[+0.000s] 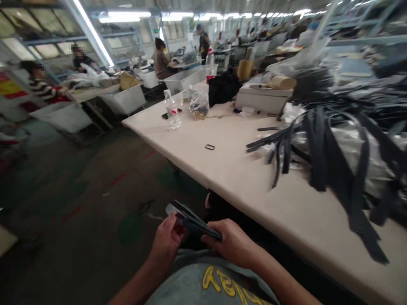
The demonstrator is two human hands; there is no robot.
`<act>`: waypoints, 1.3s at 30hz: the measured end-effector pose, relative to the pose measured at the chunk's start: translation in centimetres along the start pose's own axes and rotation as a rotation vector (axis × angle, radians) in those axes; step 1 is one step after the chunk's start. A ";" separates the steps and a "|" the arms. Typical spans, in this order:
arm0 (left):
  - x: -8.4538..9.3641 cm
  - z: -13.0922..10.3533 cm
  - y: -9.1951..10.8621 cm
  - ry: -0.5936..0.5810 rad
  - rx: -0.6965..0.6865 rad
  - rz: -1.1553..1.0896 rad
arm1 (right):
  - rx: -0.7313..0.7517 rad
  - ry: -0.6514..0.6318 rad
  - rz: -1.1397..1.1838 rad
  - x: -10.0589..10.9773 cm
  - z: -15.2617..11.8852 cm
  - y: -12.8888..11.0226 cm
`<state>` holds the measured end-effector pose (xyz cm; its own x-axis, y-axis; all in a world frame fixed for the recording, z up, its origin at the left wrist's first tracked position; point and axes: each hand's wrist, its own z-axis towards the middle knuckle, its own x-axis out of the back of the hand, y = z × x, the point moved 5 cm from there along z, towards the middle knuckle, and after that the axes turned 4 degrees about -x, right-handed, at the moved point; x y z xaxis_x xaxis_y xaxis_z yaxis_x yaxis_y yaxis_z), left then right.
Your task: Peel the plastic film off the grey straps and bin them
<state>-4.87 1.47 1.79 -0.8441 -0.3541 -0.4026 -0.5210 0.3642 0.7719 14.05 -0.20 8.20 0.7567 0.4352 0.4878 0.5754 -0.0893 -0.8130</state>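
Dark straps (199, 223), bundled or folded together, are held in front of my body, below the table's near edge. My right hand (230, 241) wraps round their right end. At their left end, my left hand (168, 237) pinches them with fingers and thumb; a pale, clear piece sticks out just above it. A small black rectangular buckle (210, 147) lies by itself on the pale table (190, 140). Many long dark strips (321, 152) are heaped on the table's right side, some hanging toward its front edge.
Farther back on the table stand a clear bottle (172, 111), a plastic bag of small parts (199, 103), a black cloth item (224, 87), a red-capped bottle (210, 63) and a box (263, 97). Several people sit or stand at other tables. Grey bins (124, 99) stand beyond.
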 end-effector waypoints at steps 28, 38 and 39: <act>-2.8 4.7 -2.9 -0.120 0.176 -0.069 | -0.257 0.049 -0.022 0.0 2.8 4.3; -3.5 4.4 -3.2 -0.227 0.183 -0.030 | -0.268 0.041 0.150 0.6 1.7 4.6; -3.5 4.6 -3.1 -0.230 0.185 -0.020 | -0.296 0.048 0.175 0.7 1.2 5.0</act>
<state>-0.91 5.49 -1.46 -0.8288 -0.1662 -0.5344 -0.5347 0.5171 0.6684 17.04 0.70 4.09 0.8616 0.3481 0.3693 0.4953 -0.4180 -0.7615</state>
